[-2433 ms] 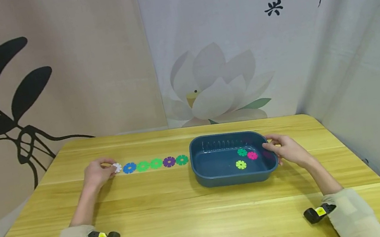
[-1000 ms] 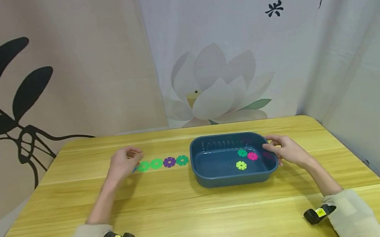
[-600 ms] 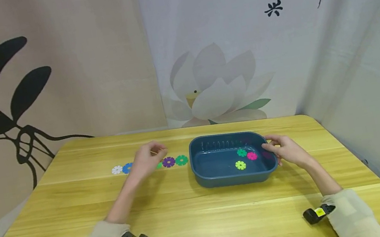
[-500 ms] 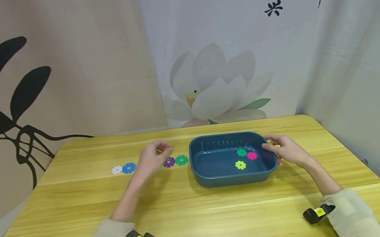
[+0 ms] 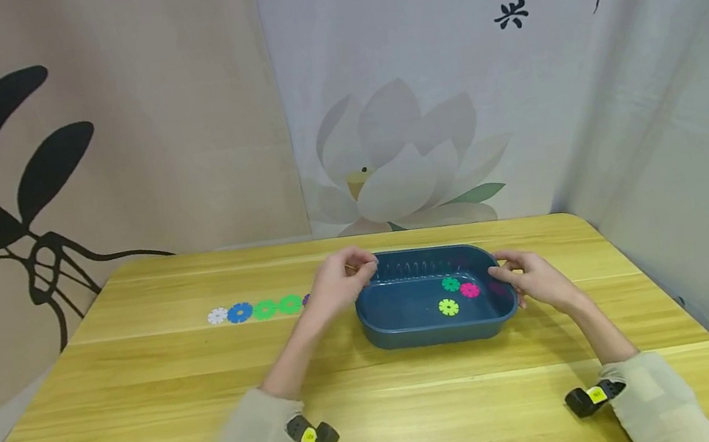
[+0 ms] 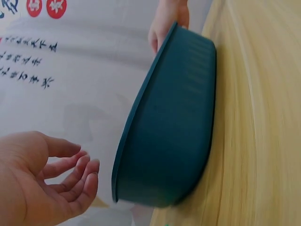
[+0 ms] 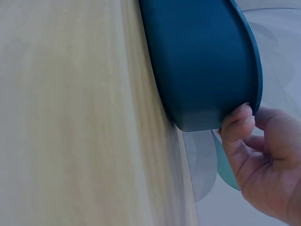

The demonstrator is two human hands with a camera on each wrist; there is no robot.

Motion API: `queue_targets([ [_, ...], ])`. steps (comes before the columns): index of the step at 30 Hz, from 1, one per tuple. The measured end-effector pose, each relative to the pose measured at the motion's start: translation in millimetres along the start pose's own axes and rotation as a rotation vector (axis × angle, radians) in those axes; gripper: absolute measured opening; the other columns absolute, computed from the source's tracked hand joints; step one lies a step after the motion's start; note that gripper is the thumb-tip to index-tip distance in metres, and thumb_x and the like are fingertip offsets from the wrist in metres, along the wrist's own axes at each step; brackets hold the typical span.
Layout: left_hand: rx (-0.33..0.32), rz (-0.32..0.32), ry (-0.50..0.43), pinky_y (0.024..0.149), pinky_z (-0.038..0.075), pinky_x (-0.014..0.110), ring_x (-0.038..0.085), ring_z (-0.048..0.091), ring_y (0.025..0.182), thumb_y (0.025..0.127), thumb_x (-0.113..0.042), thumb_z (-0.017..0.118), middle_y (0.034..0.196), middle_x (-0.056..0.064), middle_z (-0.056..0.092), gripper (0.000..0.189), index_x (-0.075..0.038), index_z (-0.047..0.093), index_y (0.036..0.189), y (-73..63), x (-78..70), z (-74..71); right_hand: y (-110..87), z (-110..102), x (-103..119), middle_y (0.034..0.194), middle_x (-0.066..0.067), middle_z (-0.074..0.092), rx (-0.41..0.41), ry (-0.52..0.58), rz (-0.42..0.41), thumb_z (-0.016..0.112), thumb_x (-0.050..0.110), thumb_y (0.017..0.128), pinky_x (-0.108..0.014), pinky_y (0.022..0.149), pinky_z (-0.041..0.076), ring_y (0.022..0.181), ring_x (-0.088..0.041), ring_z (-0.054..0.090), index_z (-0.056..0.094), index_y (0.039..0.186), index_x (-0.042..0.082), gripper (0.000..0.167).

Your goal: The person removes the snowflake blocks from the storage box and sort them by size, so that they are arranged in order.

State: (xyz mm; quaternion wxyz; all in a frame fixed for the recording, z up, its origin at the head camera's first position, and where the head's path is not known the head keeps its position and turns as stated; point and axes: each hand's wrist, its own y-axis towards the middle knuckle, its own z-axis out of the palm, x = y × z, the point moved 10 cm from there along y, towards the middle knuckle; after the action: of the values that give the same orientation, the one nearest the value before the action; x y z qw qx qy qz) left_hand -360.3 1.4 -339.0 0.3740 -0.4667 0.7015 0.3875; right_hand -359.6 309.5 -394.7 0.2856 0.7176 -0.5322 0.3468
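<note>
My left hand (image 5: 339,283) hovers at the left end of a dark blue plastic basin (image 5: 440,333). In the left wrist view, its fingers are loosely bent with nothing between them, beside the basin. My right hand (image 5: 536,280) grips the basin's right rim, thumb on one side and fingers on the other. Inside the basin lie three notched plastic discs: teal (image 5: 451,284), pink (image 5: 470,290) and yellow-green (image 5: 449,307). A row of similar discs on the table starts with white (image 5: 218,316), blue (image 5: 240,313) and green (image 5: 264,309); its right end is mostly hidden behind my left hand.
The wooden table (image 5: 388,419) extends toward me and to both sides. A printed curtain (image 5: 204,121) hangs along its back edge, and another pale curtain (image 5: 696,117) hangs at the right. Both sleeves carry black wrist cameras.
My left hand let go of the white disc at the row's left end, then moved right above the row to the basin. My right hand and the basin stayed in place.
</note>
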Motion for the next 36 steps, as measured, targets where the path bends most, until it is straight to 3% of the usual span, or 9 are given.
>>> queue_targets([
  [7, 0.044, 0.057, 0.026, 0.069, 0.050, 0.026, 0.018, 0.058, 0.078, 0.099, -0.011, 0.065, 0.090, 0.005, 0.066, 0.011, -0.004, 0.069, 0.106, 4.7, -14.1, 32.9, -0.2, -0.4, -0.7, 0.082, -0.019, 0.053, -0.001, 0.006, 0.003, 0.058, 0.020, 0.105, -0.041, 0.047, 0.049, 0.045, -0.024, 0.054, 0.045, 0.142, -0.009, 0.049],
  [13, 0.121, 0.061, 0.024, 0.073, 0.052, 0.027, 0.016, 0.060, 0.082, 0.100, -0.012, 0.064, 0.094, 0.003, 0.067, 0.010, -0.006, 0.068, 0.106, 9.7, -12.5, 63.4, -0.6, -0.4, -0.9, 0.082, -0.022, 0.053, -0.001, 0.012, 0.002, 0.058, 0.020, 0.105, -0.041, 0.047, 0.050, 0.045, -0.022, 0.053, 0.046, 0.142, -0.009, 0.049],
  [24, 0.216, -0.017, 0.058, 0.071, 0.050, 0.029, 0.015, 0.058, 0.079, 0.097, -0.007, 0.066, 0.089, 0.002, 0.063, 0.006, -0.005, 0.067, 0.103, 22.0, 2.2, 114.0, -1.3, -0.9, -2.0, 0.079, -0.016, 0.052, -0.005, 0.009, 0.004, 0.059, 0.021, 0.104, -0.040, 0.047, 0.050, 0.045, -0.023, 0.053, 0.045, 0.142, -0.009, 0.050],
  [32, 0.261, -0.076, 0.102, 0.068, 0.048, 0.028, 0.015, 0.056, 0.078, 0.096, -0.006, 0.069, 0.087, 0.002, 0.061, 0.010, -0.002, 0.066, 0.104, 28.5, 5.1, 133.8, 0.4, -1.6, -2.8, 0.080, -0.014, 0.053, -0.008, 0.001, 0.005, 0.058, 0.022, 0.104, -0.040, 0.047, 0.051, 0.045, -0.022, 0.054, 0.044, 0.143, -0.010, 0.052],
  [36, 0.281, -0.100, 0.160, 0.071, 0.050, 0.029, 0.016, 0.057, 0.080, 0.094, -0.007, 0.071, 0.093, 0.005, 0.063, 0.014, -0.002, 0.065, 0.106, 31.9, 8.8, 142.6, 0.4, -1.7, -2.8, 0.078, -0.013, 0.053, -0.006, -0.004, 0.005, 0.058, 0.022, 0.105, -0.040, 0.047, 0.051, 0.044, -0.021, 0.054, 0.042, 0.144, -0.011, 0.053],
])
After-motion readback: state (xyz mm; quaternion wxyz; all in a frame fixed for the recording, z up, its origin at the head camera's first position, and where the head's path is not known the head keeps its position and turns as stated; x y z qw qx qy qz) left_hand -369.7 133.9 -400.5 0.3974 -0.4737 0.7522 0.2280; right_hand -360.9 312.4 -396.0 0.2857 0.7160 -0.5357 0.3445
